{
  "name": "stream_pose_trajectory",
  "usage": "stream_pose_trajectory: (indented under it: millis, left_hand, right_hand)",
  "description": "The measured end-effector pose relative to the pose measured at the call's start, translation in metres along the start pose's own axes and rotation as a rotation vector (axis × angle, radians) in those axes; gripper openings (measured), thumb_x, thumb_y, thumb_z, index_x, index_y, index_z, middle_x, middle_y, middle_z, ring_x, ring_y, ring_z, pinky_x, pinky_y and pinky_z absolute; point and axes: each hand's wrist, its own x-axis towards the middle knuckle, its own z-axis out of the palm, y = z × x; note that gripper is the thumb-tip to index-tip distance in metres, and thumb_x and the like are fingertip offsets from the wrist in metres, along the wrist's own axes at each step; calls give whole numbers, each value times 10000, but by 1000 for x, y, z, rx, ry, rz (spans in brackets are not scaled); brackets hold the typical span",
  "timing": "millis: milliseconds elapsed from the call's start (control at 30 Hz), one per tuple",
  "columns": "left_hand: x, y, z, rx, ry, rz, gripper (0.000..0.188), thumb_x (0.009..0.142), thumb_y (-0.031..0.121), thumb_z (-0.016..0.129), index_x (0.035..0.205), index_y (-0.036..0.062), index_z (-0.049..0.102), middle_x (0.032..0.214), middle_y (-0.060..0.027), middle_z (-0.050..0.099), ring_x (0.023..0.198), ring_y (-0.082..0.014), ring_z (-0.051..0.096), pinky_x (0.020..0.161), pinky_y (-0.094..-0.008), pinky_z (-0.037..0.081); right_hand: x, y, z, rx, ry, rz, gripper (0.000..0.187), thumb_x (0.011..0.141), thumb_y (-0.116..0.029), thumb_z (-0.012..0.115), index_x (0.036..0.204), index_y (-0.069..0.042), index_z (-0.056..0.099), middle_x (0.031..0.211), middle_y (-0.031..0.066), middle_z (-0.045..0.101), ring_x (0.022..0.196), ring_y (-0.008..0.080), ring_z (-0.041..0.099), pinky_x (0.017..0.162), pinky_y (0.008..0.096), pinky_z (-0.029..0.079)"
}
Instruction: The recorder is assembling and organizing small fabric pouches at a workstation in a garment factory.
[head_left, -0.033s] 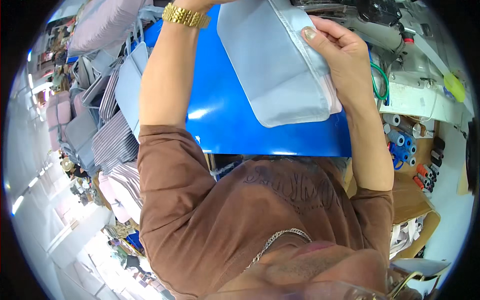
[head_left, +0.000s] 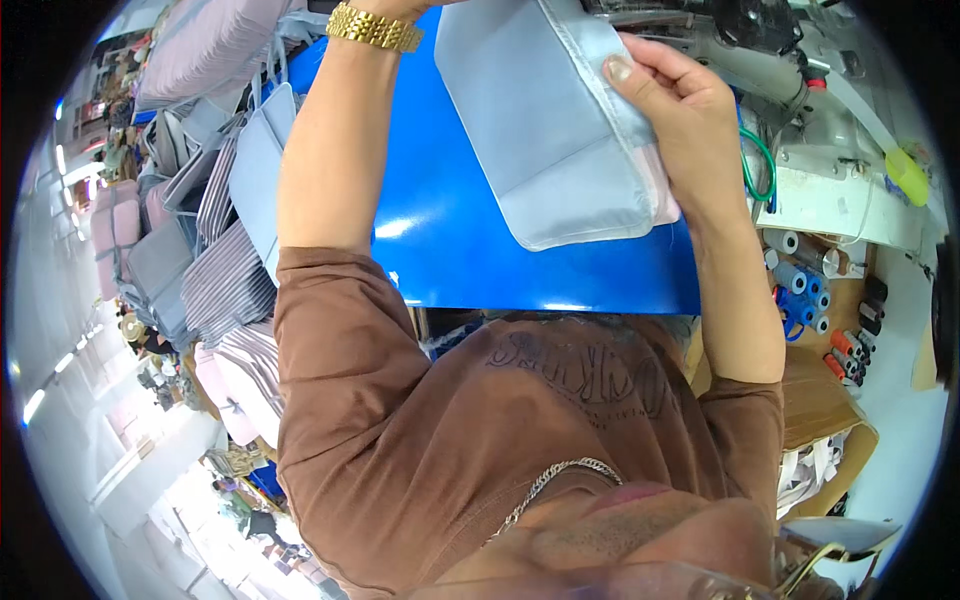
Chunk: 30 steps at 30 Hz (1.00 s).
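Observation:
A light grey-blue fabric panel (head_left: 545,130) with rounded corners lies slanted over the blue tabletop (head_left: 410,260). A seamed band runs along its right edge, and a bit of pale pink cloth (head_left: 662,190) shows beneath that edge. My right hand (head_left: 680,100) is closed on this edge, thumb on top and fingers curled behind it. Only the heel of my left hand (head_left: 395,8) shows at the top edge, above a gold watch (head_left: 375,28); its fingers are out of the picture.
Black and white machine parts (head_left: 745,25) stand at the upper right, by a green tube (head_left: 762,165). Thread spools (head_left: 805,290) and a cardboard box (head_left: 825,400) sit below. Stacks of grey, pink and striped fabric pieces (head_left: 230,290) crowd the left side.
The fabric panel's near end has shifted very slightly up, away from me. My right hand keeps its hold on the edge, almost still.

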Motion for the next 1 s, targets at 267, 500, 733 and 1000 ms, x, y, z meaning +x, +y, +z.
stream_pose_trajectory:
  millis: [267, 500, 733, 1000]
  left_hand:
    - [-5, -11, 9, 302, 190, -169, 273, 863, 78, 622, 1112, -30, 653, 1135, -234, 669, 1089, -380, 613, 958, -409, 466]
    - [-45, 114, 50, -355, 570, -715, 361, 823, 63, 653, 1177, -9, 630, 1051, -196, 664, 988, -345, 638, 886, -413, 502]
    - [-91, 157, 98, -5, 673, -303, 311, 748, 55, 829, 1007, 38, 658, 1023, -96, 637, 832, -199, 612, 733, -290, 500]
    - [-98, 155, 86, -358, 629, -489, 122, 870, 54, 744, 956, 0, 678, 901, -25, 676, 794, -79, 603, 714, -235, 504]
  right_hand:
    - [7, 14, 1, 41, -20, -102, 307, 903, -106, 712, 1172, 35, 672, 971, 67, 707, 848, 90, 645, 781, 221, 512]
    - [9, 20, -4, 63, -61, -149, 298, 902, -89, 704, 1168, 41, 671, 984, 66, 704, 882, 90, 638, 812, 222, 502]
    - [12, 14, -10, -29, -44, -93, 314, 910, -130, 700, 1191, 7, 675, 899, 19, 681, 720, 60, 559, 672, 191, 453]
    - [-9, 13, -15, -292, -123, -297, 308, 855, -151, 734, 1121, 2, 701, 819, -16, 666, 710, 43, 570, 653, 209, 477]
